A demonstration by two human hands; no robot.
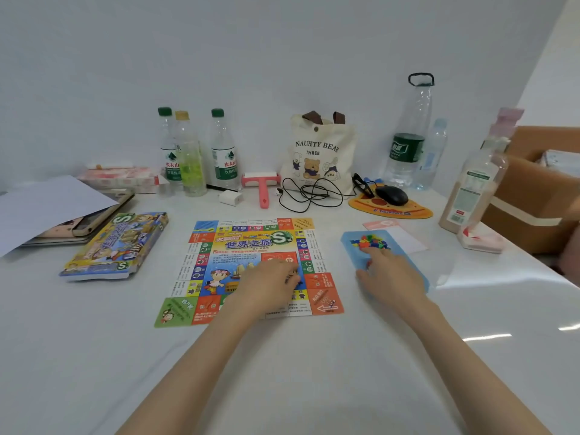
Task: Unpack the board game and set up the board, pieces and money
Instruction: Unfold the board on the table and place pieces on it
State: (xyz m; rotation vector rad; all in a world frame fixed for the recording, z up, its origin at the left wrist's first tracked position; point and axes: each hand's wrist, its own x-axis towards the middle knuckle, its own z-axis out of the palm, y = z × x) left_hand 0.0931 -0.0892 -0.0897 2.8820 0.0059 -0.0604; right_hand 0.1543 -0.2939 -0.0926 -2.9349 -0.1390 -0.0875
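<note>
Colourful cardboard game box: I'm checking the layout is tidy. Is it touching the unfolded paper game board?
Apart. The head view shows a strip of bare white table between the colourful cardboard game box and the unfolded paper game board.

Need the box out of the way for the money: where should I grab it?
Pinch the box by its long right edge, the one facing the board, reaching over from the board side with the left hand. It lies flat and thin, so thumb on top and fingers underneath should hold; papers crowd its left side.
</note>
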